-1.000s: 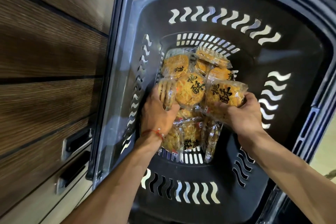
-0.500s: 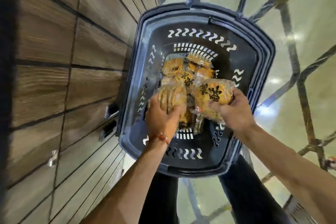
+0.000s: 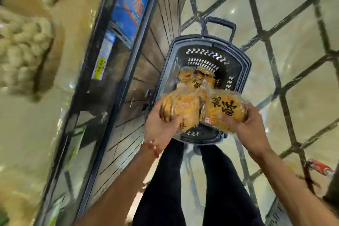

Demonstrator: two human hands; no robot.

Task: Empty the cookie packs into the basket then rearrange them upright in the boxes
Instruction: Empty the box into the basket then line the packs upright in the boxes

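Note:
My left hand (image 3: 161, 126) grips clear packs of golden cookies (image 3: 180, 110), held above the near end of the dark plastic basket (image 3: 244, 71). My right hand (image 3: 247, 126) grips another cookie pack (image 3: 225, 110) with black characters on its front, touching the left bundle. Several more cookie packs (image 3: 194, 78) lie at the bottom of the basket, which stands on the floor with its pull handle (image 3: 218, 22) raised at the far end.
A wood-panelled display counter (image 3: 145, 71) with a glass front (image 3: 77, 134) runs along the left, close to the basket. Blurred bins of pale goods (image 3: 22, 47) lie on top of it. A tiled floor (image 3: 293, 24) with dark lines spreads right. My legs (image 3: 216, 189) stand behind the basket.
Both hands have lifted their cookie packs up out of the basket. The view has pulled back and swung left, bringing the counter top into sight.

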